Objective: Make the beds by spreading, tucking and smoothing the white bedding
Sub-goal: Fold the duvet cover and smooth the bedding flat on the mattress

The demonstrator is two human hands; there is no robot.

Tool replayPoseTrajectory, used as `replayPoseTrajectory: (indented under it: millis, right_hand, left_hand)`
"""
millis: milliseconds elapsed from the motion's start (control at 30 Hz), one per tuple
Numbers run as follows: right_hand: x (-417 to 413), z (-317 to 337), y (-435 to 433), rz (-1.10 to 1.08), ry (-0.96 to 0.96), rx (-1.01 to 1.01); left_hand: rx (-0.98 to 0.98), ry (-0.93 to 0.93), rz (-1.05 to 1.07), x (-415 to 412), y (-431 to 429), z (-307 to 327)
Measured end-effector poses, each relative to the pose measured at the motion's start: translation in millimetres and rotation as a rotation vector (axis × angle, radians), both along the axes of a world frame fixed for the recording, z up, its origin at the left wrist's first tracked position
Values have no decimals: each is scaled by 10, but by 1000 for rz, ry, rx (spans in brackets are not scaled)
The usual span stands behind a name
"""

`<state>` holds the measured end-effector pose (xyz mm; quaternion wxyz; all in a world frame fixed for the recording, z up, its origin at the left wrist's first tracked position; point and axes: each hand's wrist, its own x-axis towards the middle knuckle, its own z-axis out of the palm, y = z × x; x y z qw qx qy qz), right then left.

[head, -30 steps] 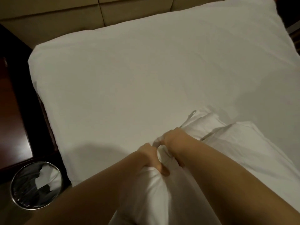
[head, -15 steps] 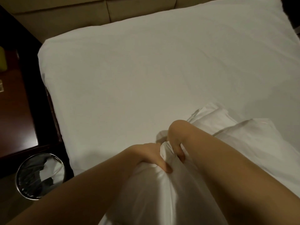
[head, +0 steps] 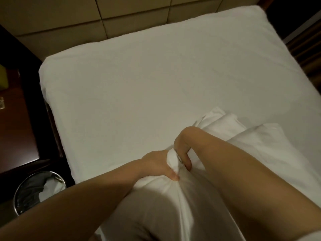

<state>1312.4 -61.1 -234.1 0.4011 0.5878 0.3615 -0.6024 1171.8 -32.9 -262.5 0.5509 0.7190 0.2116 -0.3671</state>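
Observation:
A bed with a smooth white fitted sheet (head: 147, 87) fills most of the view. A bunched white duvet (head: 166, 202) is lifted up near me, and its folded rest (head: 257, 141) lies on the bed's right half. My left hand (head: 156, 164) grips the gathered fabric from the left, thumb pressed on the bunch. My right hand (head: 182, 145) grips the same bunch from the right, fingers curled round it. Both hands are close together above the bed's near edge.
A padded beige headboard (head: 121, 20) runs along the far side. To the left stand a dark wooden nightstand (head: 15, 129) and a round metal waste bin (head: 38, 190) with a dark liner. Dark furniture edges the far right (head: 305, 40).
My view has tilted toward the headboard. Both hands keep their grip on the bunched fabric, and the bunch has risen a little toward me.

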Motion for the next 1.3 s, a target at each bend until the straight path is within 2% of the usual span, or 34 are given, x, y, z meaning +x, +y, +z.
replayPoseTrajectory:
  millis: [133,233,467,700,833,1067,1200,1233,1300]
  right_hand:
    - [-62,418,-225,71,-35,164]
    - [-145,812,-440,40,-80,243]
    - [-335,1557,-809,36,-196,301]
    - [103,2174,-530,-2,-320,401]
    - [731,2335,132,-104,-357,409]
    - [1672,2369,2358,12,-351,522]
    - [2167,2219,3356,-117,-378,584]
    - [2229,2125,3527,-83,-381,598]
    - [2261,1824,3740,166,-476,669]
  left_hand:
    - [88,-37,-4,-44,-141,374]
    - [144,-82,-42,-102,-306,660]
    - [241,-212,-54,-250,-619,1379]
    - [369,-386,-168,396,-153,1849]
    - [404,-445,-227,1027,607,2097]
    - [466,-465,-93,1856,2742,2154]
    - [339,-448,-98,2368,3806,1916]
    - [295,-416,-100,2446,3987,1775]
    - [291,-316,-84,2545,4244,1441]
